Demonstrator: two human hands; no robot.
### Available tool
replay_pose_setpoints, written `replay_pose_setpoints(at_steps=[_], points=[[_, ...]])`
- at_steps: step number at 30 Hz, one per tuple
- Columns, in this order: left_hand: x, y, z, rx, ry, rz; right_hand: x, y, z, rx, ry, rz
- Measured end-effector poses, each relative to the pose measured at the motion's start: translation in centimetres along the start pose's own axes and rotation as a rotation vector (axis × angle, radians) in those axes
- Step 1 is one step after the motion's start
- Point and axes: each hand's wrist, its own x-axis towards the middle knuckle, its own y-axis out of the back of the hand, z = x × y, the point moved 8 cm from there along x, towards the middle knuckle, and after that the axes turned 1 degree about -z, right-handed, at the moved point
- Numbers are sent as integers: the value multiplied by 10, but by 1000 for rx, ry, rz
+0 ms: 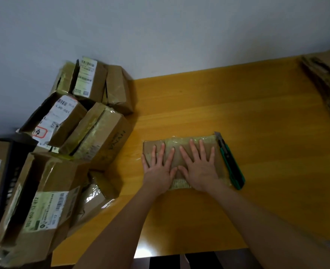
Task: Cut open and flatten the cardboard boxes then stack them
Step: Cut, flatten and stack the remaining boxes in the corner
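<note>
- The left grip (159, 169) and the right grip (201, 167) are both lying wide and flat, fingers spread and palms down on the flattened box (179, 143); they are holding nothing, only pressing, most likely to make the creases give way so the cardboard lies flat
- The flattened box is lying on the table (218, 103), closer to the near edge than the far one and a little left of the middle; the two grips are sitting side by side with thumbs almost meeting, which is spreading the pressure over most of the panel
- The green utility knife (231, 164) is resting just beside the box's right edge, its blade end pointing toward the far edge; parked there, it is keeping clear of the pressing yet close to the right grip
- The uncut boxes (100, 136) are crowding the table's left edge, several leaning on one another with tape and labels on them, apparently waiting their turn
- At the far right corner a blurred stack of flat cardboard (323, 84) is lying, probably the place this box is heading for once the pressing is done
</note>
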Motion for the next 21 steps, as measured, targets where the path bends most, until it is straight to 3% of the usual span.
replay_pose_setpoints(at_steps=[4, 6, 9, 12, 15, 17, 21], points=[[-1, 6, 0, -46, -8, 16, -2, 5, -1, 40, 23, -49], [-7, 26, -6, -178, 40, 126, -8, 16, 2, 87, 55, -59], [-27, 44, -38, -464, 373, 282, -30, 35, 12, 153, 21, 64], [-38, 33, -56, -791, 663, 136, -56, 33, 19, 220, -91, 59], [-41, 38, -52, -1029, 668, 104, -74, 21, 12, 245, -88, -54], [-45, 58, -48, -1086, 631, 204, -80, 27, 15, 271, -119, -23], [-53, 132, -41, -1133, 497, 449, -93, 64, 48, 476, -351, 127]])
